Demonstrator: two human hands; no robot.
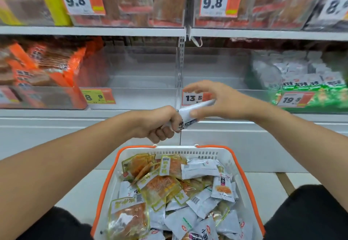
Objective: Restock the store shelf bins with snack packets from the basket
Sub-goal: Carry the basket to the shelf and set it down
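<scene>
Nearest the person, a white basket [111,175] with an orange rim sits between the knees, heaped with white packets [199,168] and clear yellow-edged packets [160,185] — most of the restocking is, by the look of it, not yet done.

Above the basket's far rim the left hand [160,125] is curled tight round the near end of one white packet [190,114], which slants up and to the right. The right hand [216,100] meets it there: the thumb touches the packet's underside and the fingers arch over its far end, spread and not clamped, so the grip on that side looks loose.

The risk sits in this pass between hands. If the left hand lets go before the right hand closes, the slick packet could slip and drop — back into the basket at best, onto the floor at worst.

Beyond the hands lie two clear, nearly bare bins: the left bin [131,81] tagged 8.9 and the right bin [216,70] tagged 13.5. The packet hangs about at the divider between them, so it could go into the wrong one. Which tag matches this packet cannot be read. Farther left are orange packs [47,64]; farther right, green and white packs [305,78].
</scene>
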